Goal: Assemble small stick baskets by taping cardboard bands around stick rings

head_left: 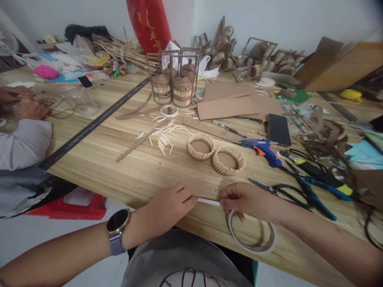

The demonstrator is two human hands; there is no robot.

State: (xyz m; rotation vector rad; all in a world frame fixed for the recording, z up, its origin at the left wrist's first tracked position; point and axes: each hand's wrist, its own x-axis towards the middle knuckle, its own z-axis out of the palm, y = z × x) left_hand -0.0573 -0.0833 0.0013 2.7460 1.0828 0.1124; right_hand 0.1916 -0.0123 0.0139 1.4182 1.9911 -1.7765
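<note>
Pale wood planks make up the table (104,159), which runs to a white wall and is crowded at the back; I see cardboard (227,107), small stick baskets (173,89), loose sticks (164,137), a long dark bar (95,123), a phone (278,129), a blue glue gun (263,149) and scissors (284,190); two stick rings (200,145) sit just beyond the hands, touching each other.

At the near edge a white strip (208,201) runs flat between the hands; the left hand (167,209), with a watch (117,223) on its wrist, has curled fingers closed over the strip's left end; the right hand (245,201) pinches the other end between thumb and forefinger, and the roll (251,235) hangs under it against the table edge, one finger through its hole.

From here I cannot tell whether the left fingers pinch the strip or only press it down; the top of the roll is hidden by the right hand; another person's hands (26,107) at far left are cut off by the frame, and the right-hand clutter blurs towards the corner.
</note>
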